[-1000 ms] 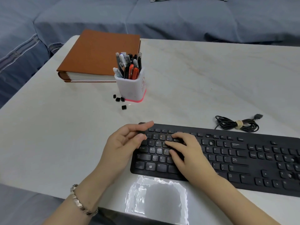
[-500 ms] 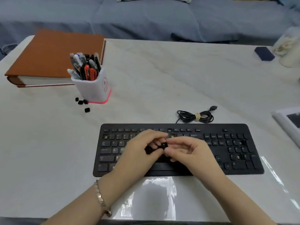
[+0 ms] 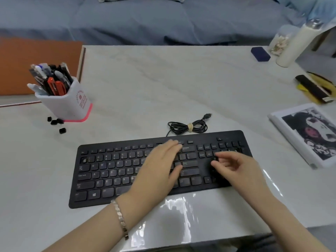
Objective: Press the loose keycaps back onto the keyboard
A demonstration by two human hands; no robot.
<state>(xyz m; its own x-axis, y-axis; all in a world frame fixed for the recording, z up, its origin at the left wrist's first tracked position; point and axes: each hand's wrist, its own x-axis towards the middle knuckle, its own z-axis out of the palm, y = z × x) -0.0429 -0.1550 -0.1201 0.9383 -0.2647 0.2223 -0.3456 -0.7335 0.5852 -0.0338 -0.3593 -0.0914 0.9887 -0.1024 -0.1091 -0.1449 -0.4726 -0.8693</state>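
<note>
The black keyboard (image 3: 109, 170) lies across the near middle of the white table. My left hand (image 3: 160, 166) rests flat on its middle keys, fingers straight and pointing away. My right hand (image 3: 236, 170) hovers over the keyboard's right part; its thumb and forefinger pinch a small black keycap (image 3: 214, 159) marked 9. Several loose black keycaps (image 3: 54, 121) lie on the table at the foot of the pen holder, with one more keycap (image 3: 62, 130) a little nearer. A key socket at the keyboard's upper left looks bare.
A white pen holder (image 3: 72, 104) full of pens stands at the left, an orange binder (image 3: 36, 66) behind it. The coiled keyboard cable (image 3: 189, 126) lies behind the keyboard. At the right are a printed picture (image 3: 309, 133), a white bottle (image 3: 294, 46), a blue box (image 3: 260, 54) and a black-and-yellow object (image 3: 314, 88).
The hands, which held a keycap together over the keyboard's middle, have parted. The left hand now lies flat on the keys and the right hand has moved right with the keycap.
</note>
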